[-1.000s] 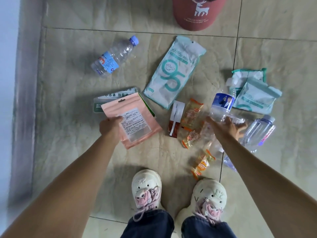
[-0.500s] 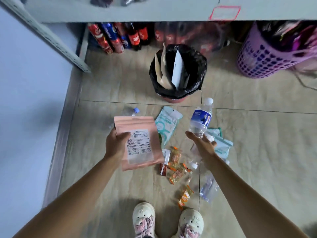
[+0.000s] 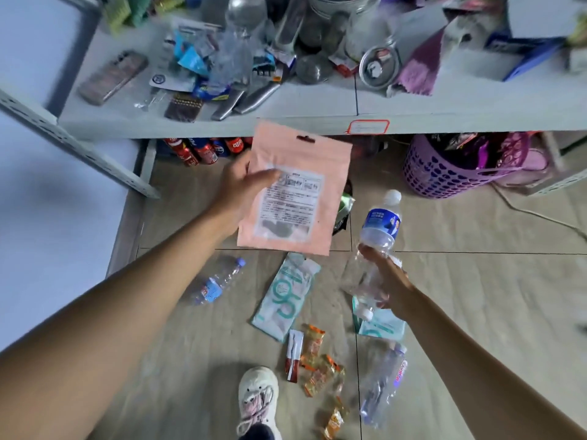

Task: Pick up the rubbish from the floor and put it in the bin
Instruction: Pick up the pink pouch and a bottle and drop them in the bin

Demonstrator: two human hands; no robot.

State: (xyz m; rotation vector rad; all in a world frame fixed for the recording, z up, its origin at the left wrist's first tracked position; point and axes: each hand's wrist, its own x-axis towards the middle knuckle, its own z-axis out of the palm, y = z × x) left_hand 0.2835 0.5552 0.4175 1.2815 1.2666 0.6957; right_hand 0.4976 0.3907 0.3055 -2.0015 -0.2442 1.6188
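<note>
Your left hand (image 3: 241,182) pinches the pink pouch (image 3: 293,190) at its left edge, thumb over the front label, pouch held upright in the air. It covers most of the bin (image 3: 344,211); only a dark sliver of bin with something green shows at the pouch's right edge. Your right hand (image 3: 386,282) is wrapped around clear plastic bottles: one upright with a blue label and white cap (image 3: 381,222), and at least one more below the palm, cap pointing down; exact count unclear.

Still on the tiled floor (image 3: 476,312): a small bottle with a blue cap (image 3: 219,282) to the left, a teal-and-white mask packet (image 3: 286,296) in the middle, a second teal packet (image 3: 382,327) under your right wrist, orange snack wrappers (image 3: 317,366) and a thin red-and-white sachet (image 3: 293,355) near your shoe (image 3: 257,396), and a clear bottle with a pink label (image 3: 382,385) lying on the right.

Beyond: a cluttered shelf (image 3: 222,125), cola bottles (image 3: 203,149) beneath it, and a purple basket (image 3: 444,173).
</note>
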